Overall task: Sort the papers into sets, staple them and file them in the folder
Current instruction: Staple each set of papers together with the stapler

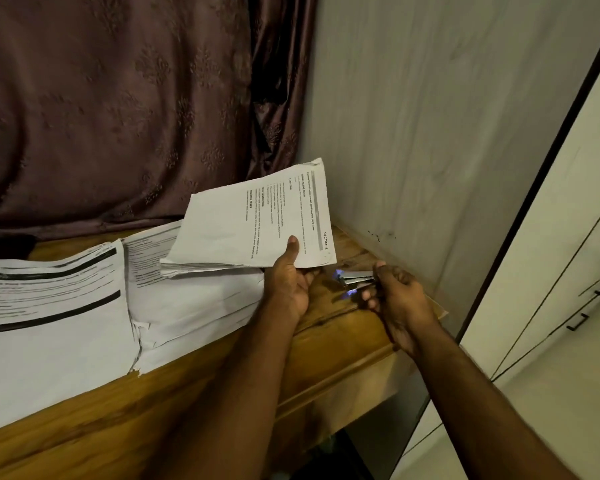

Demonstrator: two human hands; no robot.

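Note:
My left hand (290,282) holds a set of printed papers (250,220) above the wooden table, thumb on top near the set's lower right edge. The set tilts up toward the wall and its top sheet reads "SECTION" at the corner. My right hand (394,292) grips a small metal stapler (355,280), its mouth pointing left toward the corner of the held set, a short gap apart. Two more stacks of papers lie flat on the table: one at the left (49,313) and one in the middle (191,306). No folder is in view.
The wooden table (222,393) runs from lower left to the wall corner at right. A dark patterned curtain (118,98) hangs behind it. A pale wall (447,133) stands at the right, with white cabinet doors (568,271) beyond the table's end.

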